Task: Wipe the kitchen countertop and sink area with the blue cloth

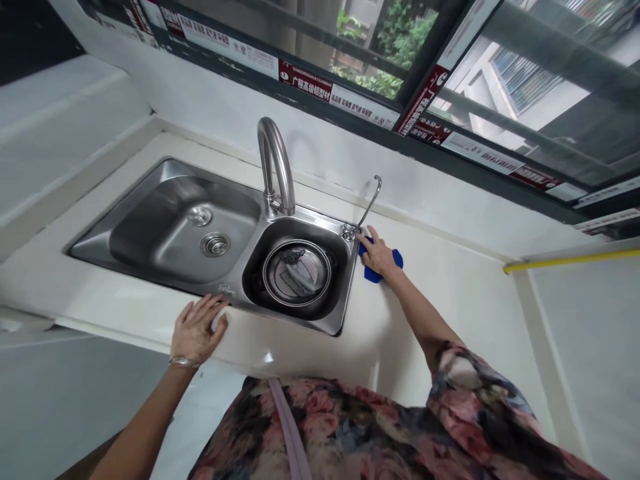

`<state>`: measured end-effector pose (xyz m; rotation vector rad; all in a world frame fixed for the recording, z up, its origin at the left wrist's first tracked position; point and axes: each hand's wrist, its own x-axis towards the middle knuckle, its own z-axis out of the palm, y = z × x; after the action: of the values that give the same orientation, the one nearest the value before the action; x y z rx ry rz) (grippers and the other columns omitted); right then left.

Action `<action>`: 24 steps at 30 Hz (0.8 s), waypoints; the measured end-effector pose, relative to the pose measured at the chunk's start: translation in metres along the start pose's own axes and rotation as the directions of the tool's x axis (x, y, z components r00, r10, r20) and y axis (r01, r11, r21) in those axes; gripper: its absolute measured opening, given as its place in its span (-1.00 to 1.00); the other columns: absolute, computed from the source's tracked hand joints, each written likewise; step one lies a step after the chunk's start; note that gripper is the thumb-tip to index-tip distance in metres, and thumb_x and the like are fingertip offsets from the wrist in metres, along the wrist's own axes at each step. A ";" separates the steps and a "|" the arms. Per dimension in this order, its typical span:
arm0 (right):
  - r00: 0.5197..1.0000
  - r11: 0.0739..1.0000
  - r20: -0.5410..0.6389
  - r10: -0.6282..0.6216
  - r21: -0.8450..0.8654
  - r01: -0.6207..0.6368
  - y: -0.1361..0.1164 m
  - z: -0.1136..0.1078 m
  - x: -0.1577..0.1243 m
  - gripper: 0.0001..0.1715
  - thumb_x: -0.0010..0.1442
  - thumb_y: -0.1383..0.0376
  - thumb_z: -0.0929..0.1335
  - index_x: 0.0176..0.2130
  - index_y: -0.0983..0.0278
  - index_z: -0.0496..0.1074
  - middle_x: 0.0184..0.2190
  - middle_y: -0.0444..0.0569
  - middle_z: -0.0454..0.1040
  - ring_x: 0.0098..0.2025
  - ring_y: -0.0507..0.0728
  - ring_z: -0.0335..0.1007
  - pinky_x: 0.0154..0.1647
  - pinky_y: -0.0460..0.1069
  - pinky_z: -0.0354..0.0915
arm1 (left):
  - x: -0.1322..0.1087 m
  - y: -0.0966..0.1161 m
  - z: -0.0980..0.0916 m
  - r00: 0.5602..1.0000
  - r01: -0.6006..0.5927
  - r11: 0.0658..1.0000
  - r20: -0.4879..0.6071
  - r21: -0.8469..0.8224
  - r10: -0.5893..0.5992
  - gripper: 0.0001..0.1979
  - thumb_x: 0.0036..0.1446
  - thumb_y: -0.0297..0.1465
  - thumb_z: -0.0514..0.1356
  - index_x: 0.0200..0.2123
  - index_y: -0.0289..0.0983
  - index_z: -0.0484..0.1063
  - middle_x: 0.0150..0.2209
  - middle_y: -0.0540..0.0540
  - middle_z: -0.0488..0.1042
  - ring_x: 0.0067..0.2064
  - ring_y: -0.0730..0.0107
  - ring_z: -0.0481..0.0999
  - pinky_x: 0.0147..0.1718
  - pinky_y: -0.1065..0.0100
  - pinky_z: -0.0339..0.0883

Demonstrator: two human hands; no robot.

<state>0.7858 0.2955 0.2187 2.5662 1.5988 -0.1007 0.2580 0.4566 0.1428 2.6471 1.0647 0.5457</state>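
A steel double sink [235, 291] is set in the pale counter. My left hand [197, 328], fingers spread and holding nothing, rests at the sink's front edge. On the counter to the right of the sink lies a blue cloth [371, 274], partly hidden under my right hand [379, 255]. That hand presses on the cloth, its fingers apart and reaching to the sink's back right corner, by the base of a thin bent spout [371, 205]. Inside the right basin sits a round metal strainer [297, 273] with a crumpled dark and grey item in it.
A curved steel faucet [280, 163] rises behind the divider between the basins. The left basin [175, 220] has two drain fittings. A window frame [320, 87] runs above the back wall, and a yellow pipe [570, 261] is at the right.
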 end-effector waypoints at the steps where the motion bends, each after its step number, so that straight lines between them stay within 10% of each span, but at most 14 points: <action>1: 0.999 1.000 0.041 -0.009 -0.013 0.010 -0.004 0.002 0.005 -0.26 0.29 0.27 0.23 0.42 0.10 0.23 0.44 0.13 0.07 0.07 0.37 0.29 -0.04 0.20 0.40 | 0.000 0.000 0.000 1.000 0.002 1.000 0.010 0.001 -0.002 -0.60 0.36 -0.19 0.05 0.12 -0.08 0.55 0.18 -0.10 0.58 0.30 0.08 0.46 0.38 -0.03 0.08; 24: 0.949 0.977 0.289 0.127 -0.203 -0.069 -0.027 -0.007 0.048 -0.47 0.38 0.18 0.21 0.25 0.15 0.44 0.30 0.20 0.15 0.14 0.34 0.31 0.04 0.15 0.40 | -0.001 0.003 -0.002 0.999 0.007 1.000 0.053 0.016 -0.008 -0.59 0.37 -0.20 0.04 0.12 -0.14 0.56 0.20 -0.16 0.56 0.32 0.06 0.43 0.39 -0.05 0.06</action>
<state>0.7829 0.3508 0.2182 2.3449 1.3018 -0.2987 0.2587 0.4540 0.1457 2.6541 1.0674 0.4651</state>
